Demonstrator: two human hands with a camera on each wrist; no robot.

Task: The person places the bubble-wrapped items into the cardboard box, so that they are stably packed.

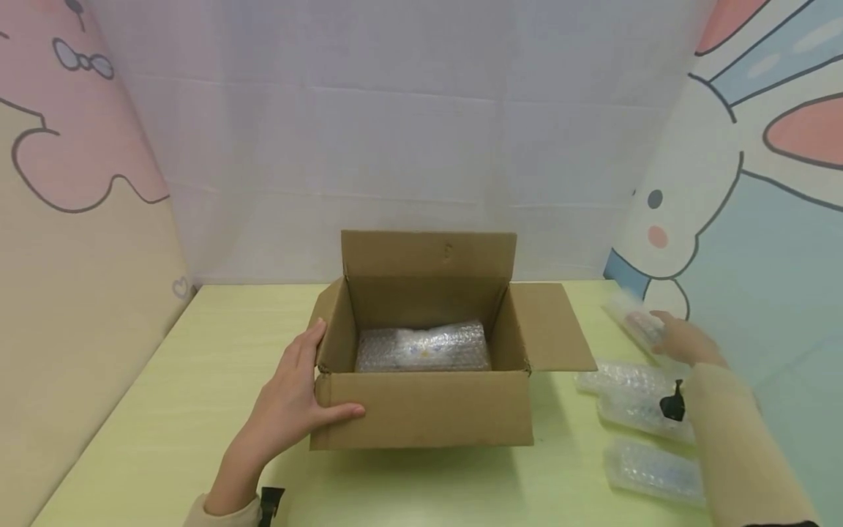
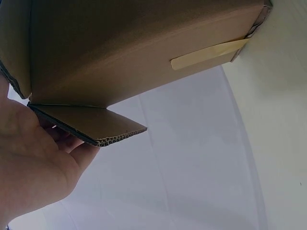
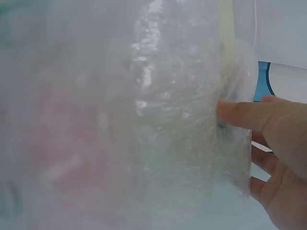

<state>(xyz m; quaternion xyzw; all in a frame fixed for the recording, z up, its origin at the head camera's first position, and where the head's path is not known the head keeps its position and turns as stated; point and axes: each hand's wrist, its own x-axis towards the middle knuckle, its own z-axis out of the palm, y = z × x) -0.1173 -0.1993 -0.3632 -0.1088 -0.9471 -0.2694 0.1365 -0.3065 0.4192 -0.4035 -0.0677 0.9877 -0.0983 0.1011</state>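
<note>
An open cardboard box [image 1: 421, 410] stands mid-table with bubble-wrapped packages [image 1: 421, 350] lying inside. My left hand [image 1: 290, 395] grips its near left corner, the thumb along the front and the fingers at the left side. In the left wrist view the fingers curl behind a side flap [image 2: 91, 122]. Over at the far right, my right hand [image 1: 688, 340] holds a bubble-wrapped package [image 1: 639, 322], blurred in the head view. The right wrist view shows the thumb of that hand [image 3: 283, 139] on the wrap [image 3: 177, 105] and the other fingers behind it; the contents are indistinct.
Several more bubble-wrapped packages [image 1: 652, 472] lie on the right side of the yellow table [image 1: 171, 380]. The box's right flap [image 1: 552, 327] sticks out toward them, and its back flap [image 1: 428, 253] stands up. A white cloth [image 1: 421, 146] hangs behind; painted walls [image 1: 784, 293] flank both sides.
</note>
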